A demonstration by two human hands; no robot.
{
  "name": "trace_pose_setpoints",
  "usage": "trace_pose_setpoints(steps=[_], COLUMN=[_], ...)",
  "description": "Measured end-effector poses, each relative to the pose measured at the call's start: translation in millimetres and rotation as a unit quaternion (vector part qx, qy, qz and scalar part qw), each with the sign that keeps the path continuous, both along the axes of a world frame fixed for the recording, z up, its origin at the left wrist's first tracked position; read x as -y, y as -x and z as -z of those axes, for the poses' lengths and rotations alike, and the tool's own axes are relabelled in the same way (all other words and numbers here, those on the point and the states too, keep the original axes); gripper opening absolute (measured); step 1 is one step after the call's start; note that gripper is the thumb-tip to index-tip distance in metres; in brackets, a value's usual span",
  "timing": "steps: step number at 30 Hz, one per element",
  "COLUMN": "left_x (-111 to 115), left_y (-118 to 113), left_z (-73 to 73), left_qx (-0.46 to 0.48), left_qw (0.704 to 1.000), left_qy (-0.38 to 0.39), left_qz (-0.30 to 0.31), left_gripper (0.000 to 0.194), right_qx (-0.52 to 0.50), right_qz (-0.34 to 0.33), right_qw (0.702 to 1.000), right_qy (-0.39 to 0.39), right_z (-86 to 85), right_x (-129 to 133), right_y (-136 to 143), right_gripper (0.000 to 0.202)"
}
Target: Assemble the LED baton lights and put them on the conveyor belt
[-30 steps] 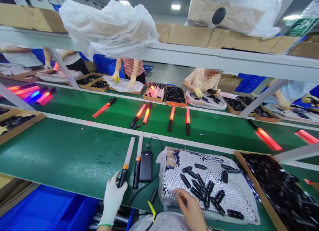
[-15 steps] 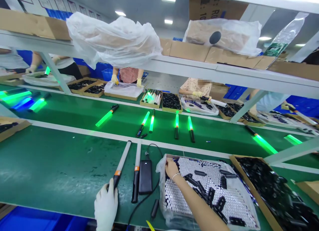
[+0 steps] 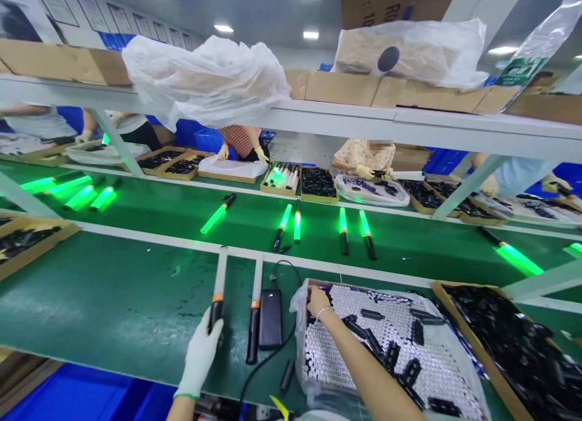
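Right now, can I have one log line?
left hand: grips unlit wand | right hand: in lined tray, far-left corner, fingertips hidden | belt wands: glowing green

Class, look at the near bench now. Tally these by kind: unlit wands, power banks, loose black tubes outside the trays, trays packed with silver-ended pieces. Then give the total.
Unlit wands: 2
Power banks: 1
Loose black tubes: 1
Trays of silver-ended pieces: 1
Total: 5
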State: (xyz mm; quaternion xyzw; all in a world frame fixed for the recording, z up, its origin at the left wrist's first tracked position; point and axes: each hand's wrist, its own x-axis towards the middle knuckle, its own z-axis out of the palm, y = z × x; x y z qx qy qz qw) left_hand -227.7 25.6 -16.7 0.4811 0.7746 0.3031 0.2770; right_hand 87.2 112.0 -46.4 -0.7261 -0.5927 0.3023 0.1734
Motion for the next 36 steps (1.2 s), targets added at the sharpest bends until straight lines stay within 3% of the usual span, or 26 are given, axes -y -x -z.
trace_pose_setpoints(steps=[2, 4, 8, 11, 13, 17, 20, 24, 29, 33, 36], left_x=[9, 17, 24, 26, 26, 22, 20, 20, 16, 13, 15], left_y=[-35, -75, -148, -184, -201, -225, -239, -249, -236, -229, -233], left_z=[-19.0, -38.3, -70.6, -85.3, -89.0, -83.2, -75.2, -64.6, -38.3, -18.9, -16.4], left_qx=[0.261, 0.466, 0.566, 0.612, 0.615, 0.600, 0.587, 0.565, 0.432, 0.407, 0.402], left_qw=[0.964, 0.882, 0.820, 0.783, 0.781, 0.791, 0.795, 0.807, 0.887, 0.899, 0.901], left_qy=[-0.042, -0.072, -0.077, -0.095, -0.094, -0.098, -0.111, -0.135, -0.151, -0.157, -0.160], left_qz=[-0.005, 0.014, 0.038, 0.046, 0.045, 0.072, 0.103, 0.104, 0.065, 0.039, 0.038], left_gripper=[0.076, 0.092, 0.086, 0.076, 0.072, 0.065, 0.061, 0.062, 0.063, 0.058, 0.057], right_qx=[-0.037, -0.079, -0.232, -0.452, -0.517, -0.545, -0.508, -0.333, -0.186, -0.163, -0.162], right_qz=[-0.003, 0.001, -0.021, -0.039, -0.036, -0.010, 0.002, -0.002, -0.113, -0.157, -0.165], right_qw=[0.999, 0.995, 0.967, 0.883, 0.845, 0.823, 0.838, 0.881, 0.870, 0.861, 0.865], right_qy=[-0.032, -0.062, -0.100, -0.120, -0.127, -0.156, -0.198, -0.335, -0.442, -0.457, -0.444], right_z=[-11.3, -26.9, -68.8, -98.9, -111.1, -114.5, -112.0, -117.5, -123.4, -120.5, -119.0], right_x=[9, 24, 74, 111, 125, 131, 131, 139, 150, 151, 150], right_y=[-6, -13, -20, -17, -16, -24, -34, -41, -43, -44, -44], right_gripper=[0.014, 0.018, 0.045, 0.049, 0.045, 0.041, 0.033, 0.009, 0.016, 0.020, 0.020])
